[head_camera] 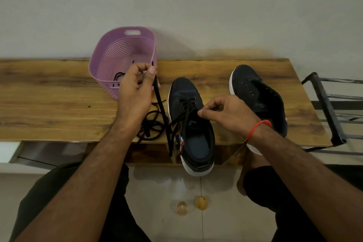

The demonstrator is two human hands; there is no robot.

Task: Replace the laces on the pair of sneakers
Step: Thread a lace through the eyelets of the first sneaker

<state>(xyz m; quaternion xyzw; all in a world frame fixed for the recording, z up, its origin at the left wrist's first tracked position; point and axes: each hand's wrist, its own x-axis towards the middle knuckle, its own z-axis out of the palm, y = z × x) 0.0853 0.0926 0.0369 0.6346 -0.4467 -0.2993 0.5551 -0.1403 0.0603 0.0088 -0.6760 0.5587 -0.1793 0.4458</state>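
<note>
From the head view I count two dark sneakers on the wooden bench (49, 92). The nearer sneaker (191, 124) sits at centre with its heel hanging over the near edge; a black lace (185, 118) crosses its far eyelets. The second sneaker (257, 94) stands to the right, its eyelets bare.

My left hand (135, 88) is raised left of the centre shoe, thumb and fingers pinching one end of that lace, which hangs down in a long strand. My right hand (225, 112) rests over the centre shoe's tongue, fingers curled, pinching the lace near the eyelets. A red thread (256, 128) circles that wrist.

One loose coil of black lace (151, 127) lies on the bench just left of the centre shoe. One purple basket (110, 51) stands far left, with more black lace inside.
</note>
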